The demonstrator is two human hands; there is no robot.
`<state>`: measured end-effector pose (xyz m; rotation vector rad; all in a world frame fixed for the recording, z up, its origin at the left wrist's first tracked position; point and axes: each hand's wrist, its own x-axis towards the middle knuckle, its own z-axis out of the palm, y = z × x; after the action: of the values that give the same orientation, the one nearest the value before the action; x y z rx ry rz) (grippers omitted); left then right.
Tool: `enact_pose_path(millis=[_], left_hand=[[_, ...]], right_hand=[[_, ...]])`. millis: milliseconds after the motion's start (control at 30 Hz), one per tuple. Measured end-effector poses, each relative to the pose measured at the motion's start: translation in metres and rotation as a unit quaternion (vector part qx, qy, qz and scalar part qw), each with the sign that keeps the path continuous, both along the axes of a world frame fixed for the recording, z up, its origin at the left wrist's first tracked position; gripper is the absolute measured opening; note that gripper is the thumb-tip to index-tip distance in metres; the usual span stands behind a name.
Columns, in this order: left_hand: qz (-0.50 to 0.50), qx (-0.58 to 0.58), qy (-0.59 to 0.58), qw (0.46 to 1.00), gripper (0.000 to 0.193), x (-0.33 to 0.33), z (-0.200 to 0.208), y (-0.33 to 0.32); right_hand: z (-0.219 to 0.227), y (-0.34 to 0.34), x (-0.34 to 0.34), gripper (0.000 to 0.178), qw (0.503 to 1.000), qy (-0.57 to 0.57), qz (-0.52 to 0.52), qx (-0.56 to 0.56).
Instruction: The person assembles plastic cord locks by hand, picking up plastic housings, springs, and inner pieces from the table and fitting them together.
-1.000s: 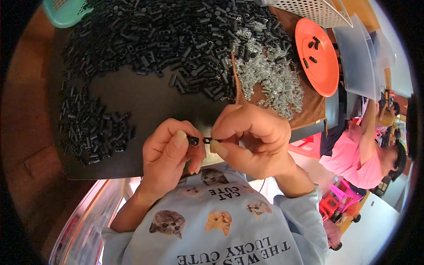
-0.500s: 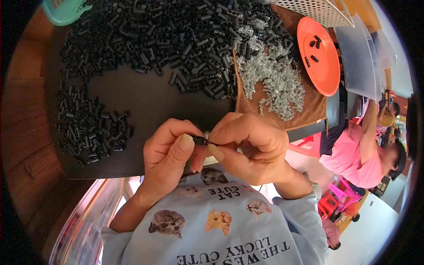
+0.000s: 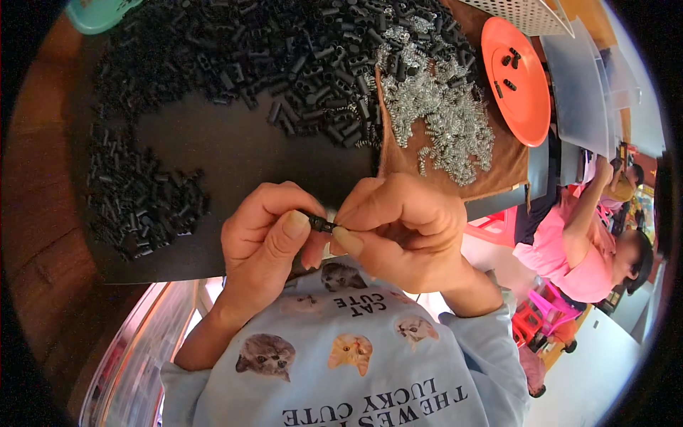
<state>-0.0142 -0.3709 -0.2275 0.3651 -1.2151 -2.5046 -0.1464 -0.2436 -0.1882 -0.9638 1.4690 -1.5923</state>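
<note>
Between my two hands, just off the table's near edge, is a small black plastic cylinder (image 3: pixel 318 222). My left hand (image 3: pixel 267 238) pinches one end of it between thumb and fingers. At its other end the thumb and forefinger of my right hand (image 3: pixel 405 231) are closed on the tip. Whether a spring sits inside the cylinder is hidden by the fingers. Beyond my right hand, many silver coil springs (image 3: pixel 445 135) lie heaped on a brown cloth (image 3: pixel 498 174). A large pile of black plastic tubes (image 3: pixel 235 53) covers the far part of the dark table (image 3: pixel 213 153).
Smaller black parts (image 3: pixel 146 203) are heaped at the left. An orange plate (image 3: pixel 523 114) with several black pieces stands at the right, near a white perforated basket (image 3: pixel 519 14) and a clear plastic bin (image 3: pixel 580 92). A person in pink (image 3: pixel 569 249) is farther right.
My hands have drawn slightly apart, and more of the black cylinder shows between my fingers. The view has shifted a little. Black pieces on the orange plate look the same.
</note>
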Motion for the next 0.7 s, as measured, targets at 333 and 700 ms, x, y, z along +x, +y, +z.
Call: enact_pose_path(millis=[333, 700], left_hand=[[-0.029, -0.020, -0.020, 0.999, 0.023, -0.001, 0.000, -0.002], [-0.054, 0.066, -0.027, 0.996, 0.032, 0.005, -0.002, -0.005]], right_hand=[[0.001, -0.003, -0.004, 0.023, 0.979, 0.194, -0.001, -0.063], [0.001, -0.018, -0.026, 0.048, 0.949, 0.290, 0.102, -0.071]])
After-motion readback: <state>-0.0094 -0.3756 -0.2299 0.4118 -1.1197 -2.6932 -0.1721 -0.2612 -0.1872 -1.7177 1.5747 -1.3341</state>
